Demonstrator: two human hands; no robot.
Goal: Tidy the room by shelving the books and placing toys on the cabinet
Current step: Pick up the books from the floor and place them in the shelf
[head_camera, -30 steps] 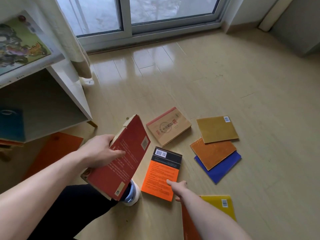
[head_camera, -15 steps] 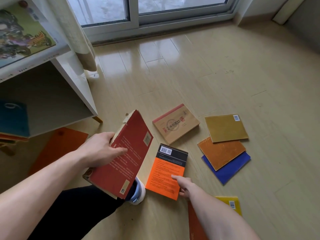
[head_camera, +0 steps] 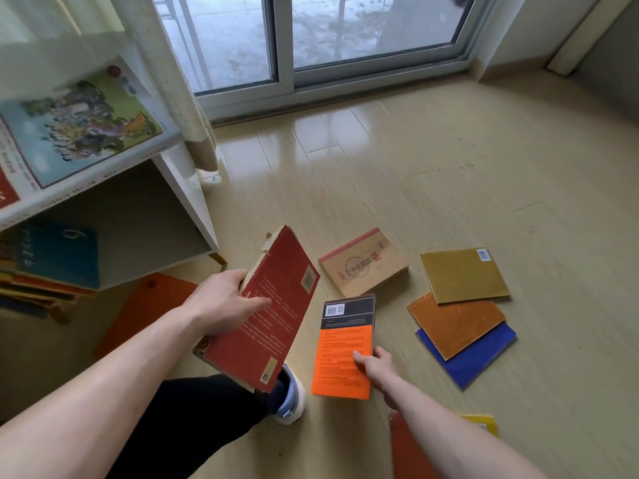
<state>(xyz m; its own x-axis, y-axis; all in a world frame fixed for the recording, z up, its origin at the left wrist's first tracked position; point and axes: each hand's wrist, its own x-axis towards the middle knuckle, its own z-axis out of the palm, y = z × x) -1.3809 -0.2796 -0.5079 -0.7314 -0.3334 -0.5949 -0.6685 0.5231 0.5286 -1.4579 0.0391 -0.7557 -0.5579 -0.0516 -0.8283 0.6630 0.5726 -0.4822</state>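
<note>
Now lifted off the floor (head_camera: 449, 174), orange book (head_camera: 340, 361) in right hand (head_camera: 378, 366).

I'm seeing a wood-look floor (head_camera: 449, 160) that's shining glossy near the window. The red book (head_camera: 266, 316) is looking like matt paper, its top corner fraying rough. The orange book (head_camera: 342, 361) is showing a smooth cover, the shelf (head_camera: 183, 188) is reading as smooth white board, the curtain (head_camera: 179, 81) as cloth.

Head view, downward (seemingly wide-angle)
</note>
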